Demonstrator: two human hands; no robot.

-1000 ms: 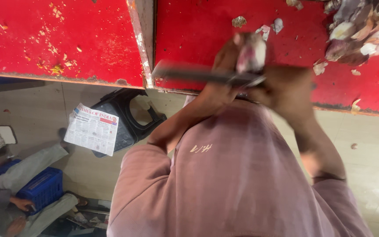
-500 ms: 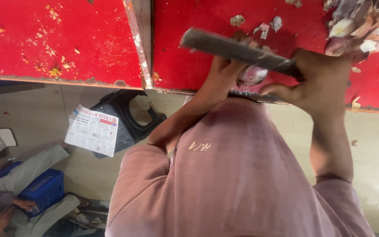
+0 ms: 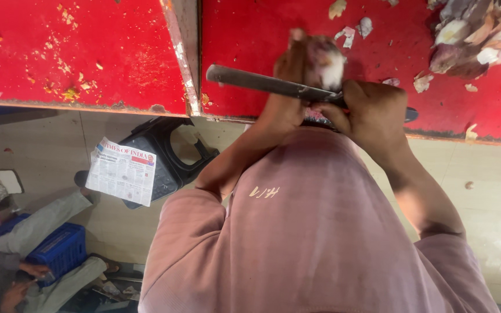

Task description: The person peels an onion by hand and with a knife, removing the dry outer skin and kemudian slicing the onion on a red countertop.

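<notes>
Two hands work just above the near edge of the red worktop (image 3: 250,40): the left hand (image 3: 288,87) has its fingers grasping a peeled onion (image 3: 323,58), and the right hand (image 3: 369,113) is clenched on the handle of a knife (image 3: 262,83), blade lying beside the onion. Onion peels (image 3: 476,35) crowd the far right corner; the red surface between lies mostly bare, with stray scraps.

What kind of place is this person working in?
Probably a plain food-prep spot, perhaps a small eatery's kitchen. The right hand holds a knife to an onion in the left hand, over a red table strewn with onion peels.
</notes>
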